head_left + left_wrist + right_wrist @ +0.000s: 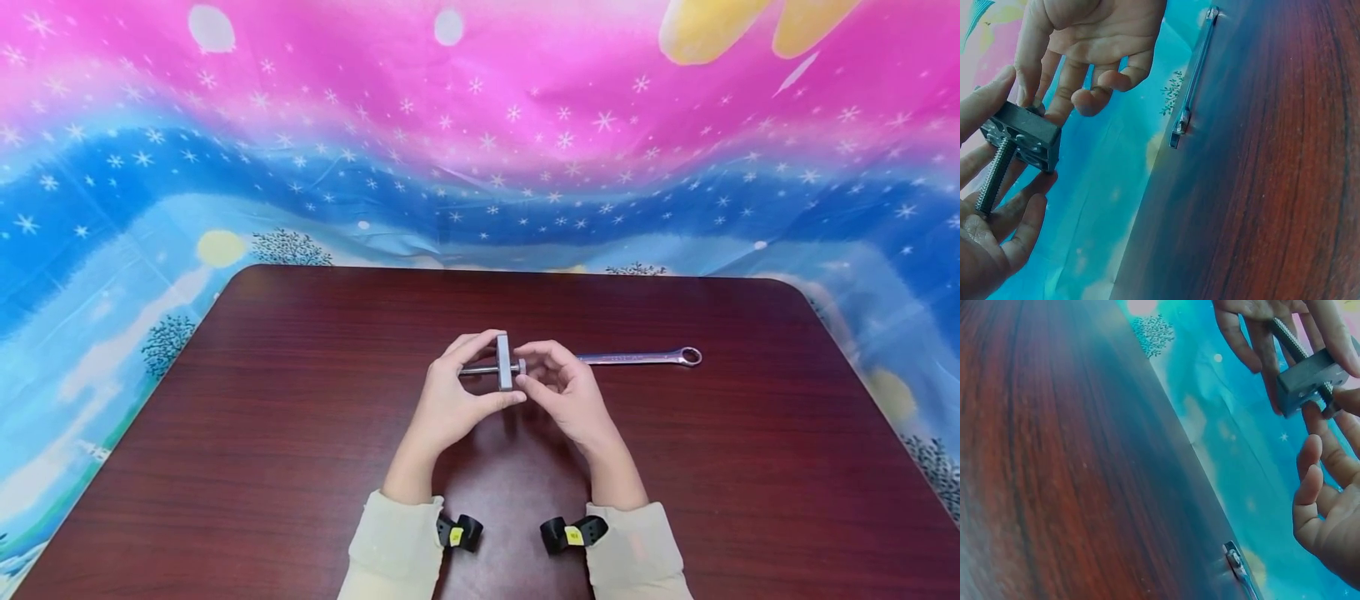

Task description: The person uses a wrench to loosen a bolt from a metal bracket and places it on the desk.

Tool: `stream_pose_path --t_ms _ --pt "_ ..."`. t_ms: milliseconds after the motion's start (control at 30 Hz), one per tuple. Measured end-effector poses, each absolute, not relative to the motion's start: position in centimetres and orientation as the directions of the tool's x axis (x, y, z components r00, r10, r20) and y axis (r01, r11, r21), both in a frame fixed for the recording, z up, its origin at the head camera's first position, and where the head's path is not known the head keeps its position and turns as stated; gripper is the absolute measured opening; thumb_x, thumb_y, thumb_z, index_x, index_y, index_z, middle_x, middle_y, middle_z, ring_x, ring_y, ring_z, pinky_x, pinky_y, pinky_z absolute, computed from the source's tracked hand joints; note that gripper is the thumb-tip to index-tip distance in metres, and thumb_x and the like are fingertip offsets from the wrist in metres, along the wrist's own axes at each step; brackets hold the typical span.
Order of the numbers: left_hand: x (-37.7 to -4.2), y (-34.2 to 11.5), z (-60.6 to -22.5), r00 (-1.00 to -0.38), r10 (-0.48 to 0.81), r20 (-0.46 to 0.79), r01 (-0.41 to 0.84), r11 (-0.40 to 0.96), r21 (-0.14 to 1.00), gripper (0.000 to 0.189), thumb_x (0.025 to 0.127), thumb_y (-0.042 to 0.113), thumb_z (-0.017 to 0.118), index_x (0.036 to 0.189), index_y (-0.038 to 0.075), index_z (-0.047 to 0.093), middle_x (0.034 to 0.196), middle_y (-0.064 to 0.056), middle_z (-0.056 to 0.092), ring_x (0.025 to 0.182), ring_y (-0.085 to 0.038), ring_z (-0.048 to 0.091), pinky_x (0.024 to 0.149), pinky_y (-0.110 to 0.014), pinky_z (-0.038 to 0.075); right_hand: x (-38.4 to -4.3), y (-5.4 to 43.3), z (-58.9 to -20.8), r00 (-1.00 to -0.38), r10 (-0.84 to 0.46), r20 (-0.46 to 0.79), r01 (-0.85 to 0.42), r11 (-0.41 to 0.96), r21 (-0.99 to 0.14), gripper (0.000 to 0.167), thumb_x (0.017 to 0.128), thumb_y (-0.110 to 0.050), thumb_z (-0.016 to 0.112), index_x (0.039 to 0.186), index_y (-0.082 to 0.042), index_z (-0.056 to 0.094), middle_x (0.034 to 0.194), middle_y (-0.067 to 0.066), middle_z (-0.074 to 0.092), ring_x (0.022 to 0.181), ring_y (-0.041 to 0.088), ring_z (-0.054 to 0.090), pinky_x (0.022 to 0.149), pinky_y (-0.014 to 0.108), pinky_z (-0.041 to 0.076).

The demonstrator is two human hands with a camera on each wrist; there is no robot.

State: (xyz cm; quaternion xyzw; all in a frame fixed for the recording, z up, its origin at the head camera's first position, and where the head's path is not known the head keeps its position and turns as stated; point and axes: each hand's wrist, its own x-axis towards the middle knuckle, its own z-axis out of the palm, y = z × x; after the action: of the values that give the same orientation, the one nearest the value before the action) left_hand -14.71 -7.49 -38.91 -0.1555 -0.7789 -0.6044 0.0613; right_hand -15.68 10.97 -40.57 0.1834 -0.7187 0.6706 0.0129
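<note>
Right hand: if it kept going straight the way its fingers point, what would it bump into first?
The right hand points left, its fingertips at the bolt head beside the gray block that the left hand grips. It would likely press into that block first, then the left hand's fingers; depth is hard to judge.

A staged recording set: a dark wooden table (300, 433) before a bright starry printed backdrop (480, 125).
</note>
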Motion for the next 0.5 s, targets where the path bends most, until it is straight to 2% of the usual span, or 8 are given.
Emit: stream_pose_path --t_ms 200,333,500 --pt "-14.7 -7.5 -38.9 -0.942 0.174 0.288 0.322 0.220 0.921 0.070 0.072 0.014 0.090 0.135 0.020 0.061 0.125 -0.003 0.062 0.113 -0.022 0.066 0.092 -0.039 0.059 -15.7 11.1 -40.7 -0.937 -0.255 0.238 -0.248 0.008 -0.969 0.026 0.095 -0.002 0.062 0.120 0.005 0.060 0.089 -0.009 0.069 0.080 0.007 0.064 0.069 0.022 0.054" --pt "-14.7 -7.5 -38.9 -0.941 0.173 0.292 0.326 0.228 0.917 0.070 0.071 0.015 0.090 0.135 0.020 0.061 0.126 -0.003 0.062 0.111 -0.020 0.066 0.092 -0.036 0.059 -15.7 10.6 -40.7 -0.954 -0.196 0.227 -0.229 -0.014 -0.973 0.021 0.100 -0.008 0.056 0.114 0.007 0.062 0.079 -0.008 0.068 0.071 0.006 0.063 0.064 0.023 0.054" --pt "-14.6 -7.4 -38.7 -0.940 0.175 0.293 0.328 0.229 0.916 0.070 0.071 0.015 0.091 0.135 0.018 0.061 0.125 -0.003 0.063 0.109 -0.021 0.066 0.092 -0.036 0.059 -15.8 10.0 -40.6 -0.961 -0.128 0.247 -0.248 -0.006 -0.969 0.022 0.103 -0.009 0.052 0.104 0.009 0.064 0.070 -0.006 0.062 0.061 0.007 0.055 0.056 0.024 0.049"
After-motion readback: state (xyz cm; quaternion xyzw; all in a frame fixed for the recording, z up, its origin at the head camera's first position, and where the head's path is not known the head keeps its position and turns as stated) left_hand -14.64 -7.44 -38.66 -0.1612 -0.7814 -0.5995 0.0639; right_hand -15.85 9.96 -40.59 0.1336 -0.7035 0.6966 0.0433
